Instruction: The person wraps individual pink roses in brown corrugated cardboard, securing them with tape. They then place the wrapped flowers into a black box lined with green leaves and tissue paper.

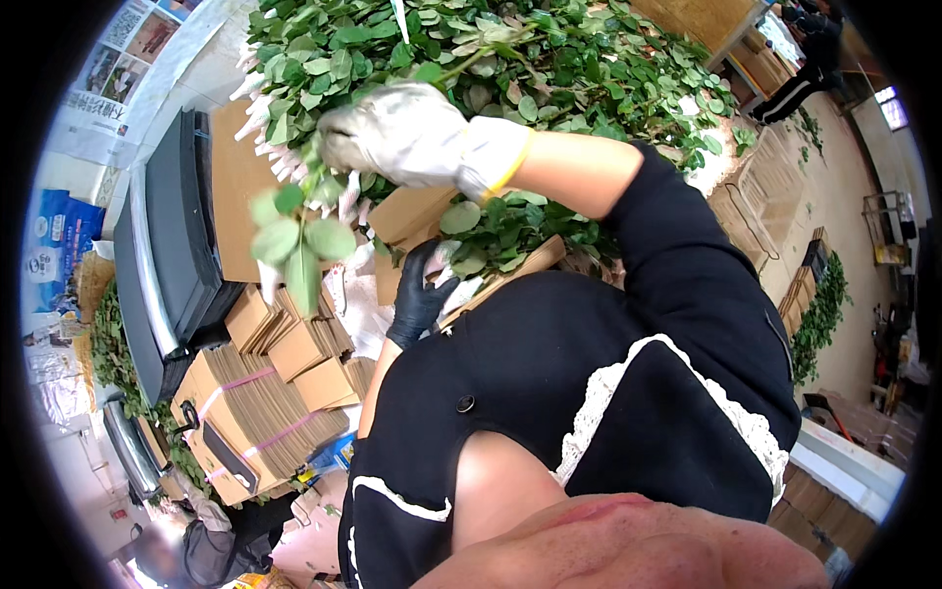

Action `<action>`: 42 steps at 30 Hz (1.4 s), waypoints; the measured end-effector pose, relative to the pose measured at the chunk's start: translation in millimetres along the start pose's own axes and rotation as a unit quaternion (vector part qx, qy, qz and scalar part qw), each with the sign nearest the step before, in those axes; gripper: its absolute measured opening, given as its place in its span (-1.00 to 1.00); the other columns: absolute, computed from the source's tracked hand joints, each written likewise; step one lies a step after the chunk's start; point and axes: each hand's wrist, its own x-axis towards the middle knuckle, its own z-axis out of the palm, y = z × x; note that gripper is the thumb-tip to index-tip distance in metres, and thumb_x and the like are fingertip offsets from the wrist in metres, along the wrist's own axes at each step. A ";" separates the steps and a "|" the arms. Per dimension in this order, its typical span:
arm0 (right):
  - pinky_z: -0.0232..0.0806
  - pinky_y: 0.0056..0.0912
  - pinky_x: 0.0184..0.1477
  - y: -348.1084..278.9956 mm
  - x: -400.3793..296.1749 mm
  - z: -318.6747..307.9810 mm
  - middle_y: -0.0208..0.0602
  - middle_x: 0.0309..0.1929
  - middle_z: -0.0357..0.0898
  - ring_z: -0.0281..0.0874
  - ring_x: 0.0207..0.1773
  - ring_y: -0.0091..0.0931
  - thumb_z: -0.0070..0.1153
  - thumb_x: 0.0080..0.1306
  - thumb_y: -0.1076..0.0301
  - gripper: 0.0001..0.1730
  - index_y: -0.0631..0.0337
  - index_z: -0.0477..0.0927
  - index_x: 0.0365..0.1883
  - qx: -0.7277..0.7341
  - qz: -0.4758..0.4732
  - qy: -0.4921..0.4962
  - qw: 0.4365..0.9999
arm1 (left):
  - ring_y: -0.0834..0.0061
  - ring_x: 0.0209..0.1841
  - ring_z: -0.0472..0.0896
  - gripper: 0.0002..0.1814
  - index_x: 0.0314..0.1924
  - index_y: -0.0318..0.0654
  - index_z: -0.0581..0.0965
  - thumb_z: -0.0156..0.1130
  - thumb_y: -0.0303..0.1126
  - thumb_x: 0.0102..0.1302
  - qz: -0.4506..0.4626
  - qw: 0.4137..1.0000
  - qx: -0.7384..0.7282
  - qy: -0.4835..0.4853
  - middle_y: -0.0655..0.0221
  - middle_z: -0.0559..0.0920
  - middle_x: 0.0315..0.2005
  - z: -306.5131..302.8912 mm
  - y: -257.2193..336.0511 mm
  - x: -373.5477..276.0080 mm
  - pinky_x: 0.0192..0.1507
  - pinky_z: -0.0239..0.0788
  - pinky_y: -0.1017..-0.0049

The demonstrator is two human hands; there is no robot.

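My right hand [394, 136], in a white work glove with a yellow cuff edge, is closed around a leafy cut stem, probably a rose. Blurred leaves [302, 239] of the stem hang below the glove. My left hand [423, 294], in a black glove, is low by my waist, its thumb and fingers around a white-netted flower head [444, 258]. That head belongs to a leafy bunch [508, 232] lying between cardboard sheets [508, 283] against my front. Beyond my right hand spreads a big heap of leafy stems [559, 81], with white-netted heads [254, 110] along its left edge.
Strapped stacks of flat cardboard [257, 412] stand at left, below a black panelled stand with a metal bar [151, 265]. A plastic crate [762, 191] sits at right. One person [806, 62] stands far right; another [213, 541] is at lower left.
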 end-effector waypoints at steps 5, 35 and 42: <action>0.49 -0.17 -0.17 -26.1 -99.7 -29.0 -0.18 -0.05 0.57 0.60 -0.17 -0.21 -0.08 0.30 0.30 -0.69 0.18 0.55 -0.05 0.024 -0.001 0.031 0.999 | 0.33 0.21 0.41 -0.27 0.29 -0.17 0.39 0.46 -0.44 0.08 -0.032 0.995 0.077 -0.062 0.24 0.47 0.14 -5.8 -7.1 3.4 0.20 0.36 0.37; 0.52 -0.12 -0.25 123.8 34.4 73.1 -0.28 -0.07 0.61 0.67 -0.14 -0.27 0.03 0.21 0.33 -0.74 0.00 0.58 -0.12 -0.111 0.266 -0.106 0.952 | 0.02 0.30 0.31 -0.27 0.27 -0.15 0.43 0.37 -0.20 0.05 0.165 0.857 0.464 -0.154 0.14 0.29 0.34 -16.1 69.7 33.1 0.30 0.18 0.17; 0.49 -0.18 -0.33 95.8 -82.4 64.3 -0.24 -0.36 0.57 0.63 -0.28 -0.24 0.03 0.20 0.32 -0.85 0.03 0.54 -0.25 -0.097 0.127 -0.012 0.987 | -0.05 0.23 0.35 -0.20 0.29 -0.16 0.37 0.43 -0.21 0.02 0.207 0.882 0.397 -0.148 0.08 0.42 0.18 -20.9 73.9 41.0 0.29 0.18 0.11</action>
